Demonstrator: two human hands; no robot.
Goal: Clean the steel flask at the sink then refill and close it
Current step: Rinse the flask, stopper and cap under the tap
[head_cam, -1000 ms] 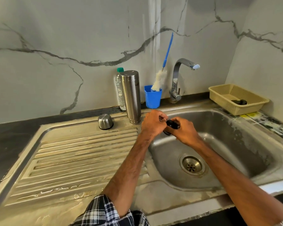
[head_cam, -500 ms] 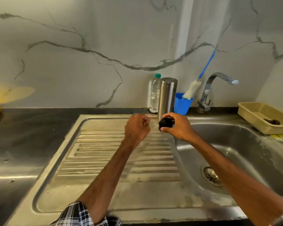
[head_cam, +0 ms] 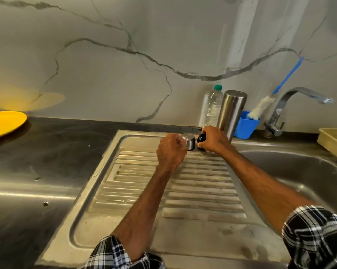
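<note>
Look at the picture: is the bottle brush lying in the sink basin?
No, the bottle brush stands tilted in the blue cup on the counter beside the tap.

No legible text, brand, number or sign in view. Bottle [head_cam: 213,107]: any label print is too blurred to read. Flask [head_cam: 231,113]: plain steel, no readable marking.
</note>
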